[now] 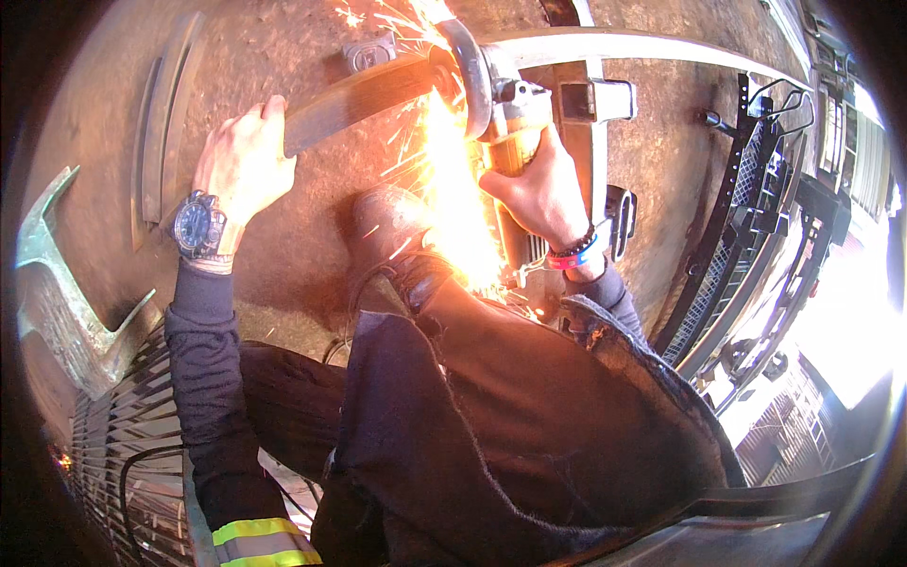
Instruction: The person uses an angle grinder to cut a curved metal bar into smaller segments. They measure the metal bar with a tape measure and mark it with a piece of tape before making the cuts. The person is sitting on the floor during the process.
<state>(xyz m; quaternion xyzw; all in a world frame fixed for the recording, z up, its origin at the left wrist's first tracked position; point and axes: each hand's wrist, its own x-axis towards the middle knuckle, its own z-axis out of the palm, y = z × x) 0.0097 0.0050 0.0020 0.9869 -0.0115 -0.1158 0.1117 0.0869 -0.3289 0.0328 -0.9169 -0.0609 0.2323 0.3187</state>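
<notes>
My left hand is closed round the near left end of a flat steel bar, which slants up to the right. In my right hand is an angle grinder, its body yellowish and its dark round guard toward the bar. The grinder's disc meets the bar's far end, though glare hides the exact contact. Bright sparks stream down past my boot and onto the floor, with a few flying upward. A watch sits on my left wrist, bands on my right.
Long metal strips lie on the brown floor at left, near a greenish metal piece and a slatted grating. Behind the grinder are a long pale bar and a square tube. Black mesh-panelled metal frames stand at right.
</notes>
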